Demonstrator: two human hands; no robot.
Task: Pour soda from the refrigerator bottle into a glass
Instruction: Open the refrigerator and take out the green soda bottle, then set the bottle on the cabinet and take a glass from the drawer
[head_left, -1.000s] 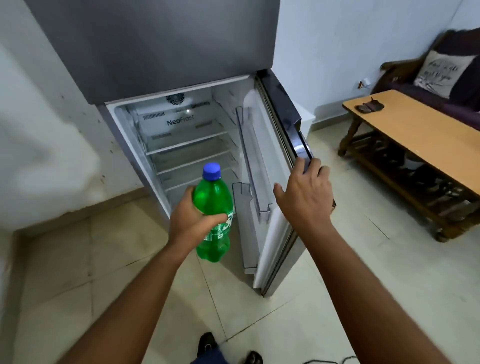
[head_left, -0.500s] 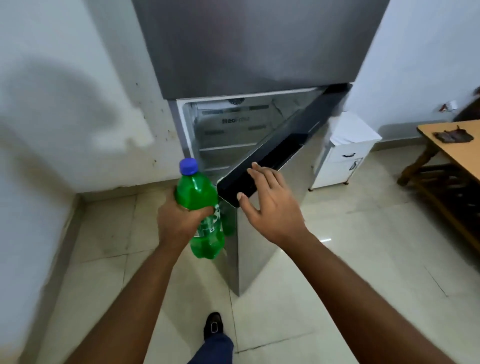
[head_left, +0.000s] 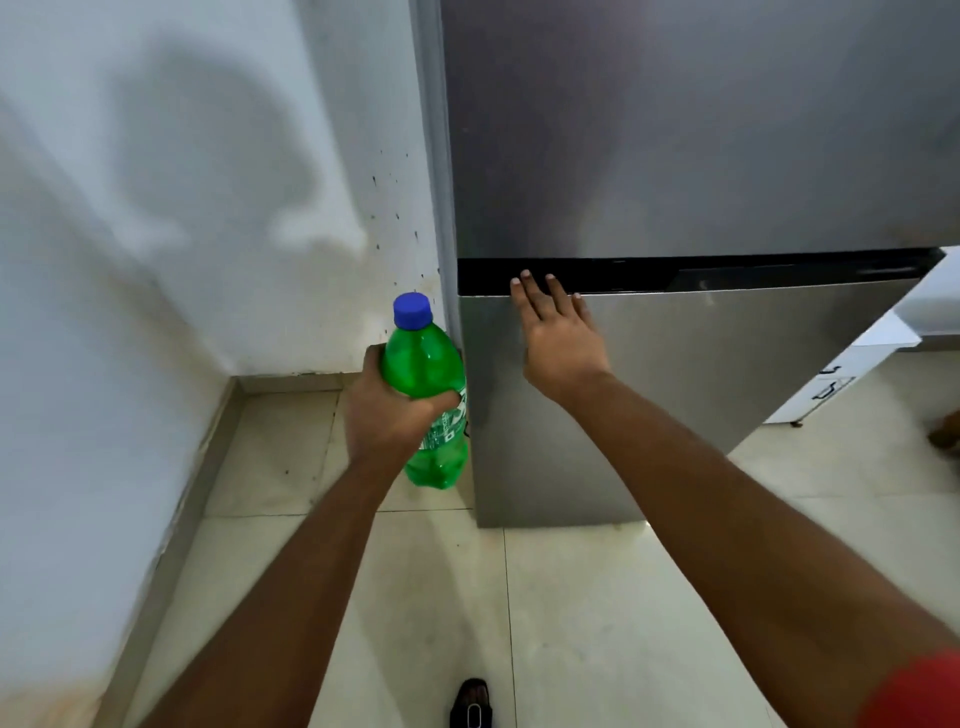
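A green soda bottle (head_left: 426, 364) with a blue cap stands upright in my left hand (head_left: 387, 405), which grips its middle just left of the refrigerator (head_left: 675, 156). The grey lower door (head_left: 701, 395) of the refrigerator is shut. My right hand (head_left: 558, 338) lies flat against the top left of that door, fingers spread, fingertips at the black strip between the two doors. No glass is in view.
A white wall (head_left: 182, 234) runs along the left, meeting the pale tiled floor (head_left: 571, 597). A small white cabinet (head_left: 852, 369) stands right of the refrigerator. My dark shoe (head_left: 470, 704) shows at the bottom edge.
The lower refrigerator door has swung from wide open to shut under my right hand. The view has turned to face the refrigerator front. My left hand still holds the bottle.
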